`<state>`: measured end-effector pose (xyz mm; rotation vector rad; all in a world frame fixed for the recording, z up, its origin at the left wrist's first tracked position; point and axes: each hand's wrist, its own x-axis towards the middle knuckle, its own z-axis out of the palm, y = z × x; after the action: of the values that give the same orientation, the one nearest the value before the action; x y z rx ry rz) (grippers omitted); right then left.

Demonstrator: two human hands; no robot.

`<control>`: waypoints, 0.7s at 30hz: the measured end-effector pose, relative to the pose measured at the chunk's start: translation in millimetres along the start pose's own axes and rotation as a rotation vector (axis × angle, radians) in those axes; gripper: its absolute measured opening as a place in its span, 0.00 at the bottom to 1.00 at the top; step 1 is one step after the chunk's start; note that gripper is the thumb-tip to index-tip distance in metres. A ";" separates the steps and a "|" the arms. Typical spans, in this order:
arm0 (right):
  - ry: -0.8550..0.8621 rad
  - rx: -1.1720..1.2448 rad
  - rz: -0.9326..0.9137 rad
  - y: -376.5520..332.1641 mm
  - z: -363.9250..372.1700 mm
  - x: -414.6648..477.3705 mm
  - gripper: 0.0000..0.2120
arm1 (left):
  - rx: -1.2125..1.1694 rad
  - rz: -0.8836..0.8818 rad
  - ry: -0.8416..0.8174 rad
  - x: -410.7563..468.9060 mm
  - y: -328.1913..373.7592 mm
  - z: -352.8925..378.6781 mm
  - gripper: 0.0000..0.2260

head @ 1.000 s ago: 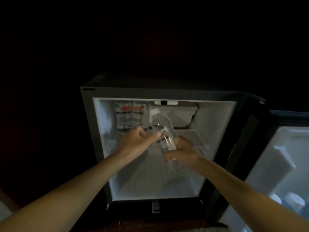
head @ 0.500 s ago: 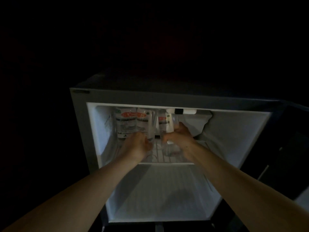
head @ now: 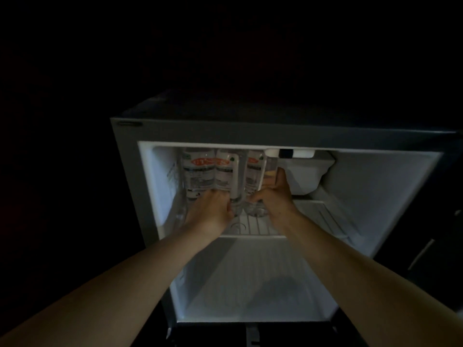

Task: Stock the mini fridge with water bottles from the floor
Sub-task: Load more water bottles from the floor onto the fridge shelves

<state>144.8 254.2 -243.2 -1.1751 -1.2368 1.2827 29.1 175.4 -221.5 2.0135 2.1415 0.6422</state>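
Bottles (head: 199,171) crowd the wire shelf (head: 253,227) at left; its right and the fridge floor (head: 240,284) lie open.

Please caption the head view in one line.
Left hand and right hand hold water bottles upright on the mini fridge's wire shelf.

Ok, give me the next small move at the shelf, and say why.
Probably release: the right hand grips the rightmost bottle, which looks upright on the wire shelf beside two others, with the left hand at the base of the middle bottle. Loosen the right hand first, checking it stands.
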 end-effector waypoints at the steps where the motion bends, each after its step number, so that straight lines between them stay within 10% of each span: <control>1: -0.007 -0.005 -0.007 -1.2 0.3 -0.1 0.35 | 0.007 0.007 -0.005 -0.4 0.0 -0.4 0.09; 21: -0.098 -0.013 -0.093 2.0 4.3 -14.3 0.42 | -0.033 -0.055 -0.040 4.9 0.9 1.6 0.11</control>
<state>141.4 239.6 -244.8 -1.0622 -1.3577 1.2773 30.1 180.5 -221.7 1.9274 2.1404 0.6201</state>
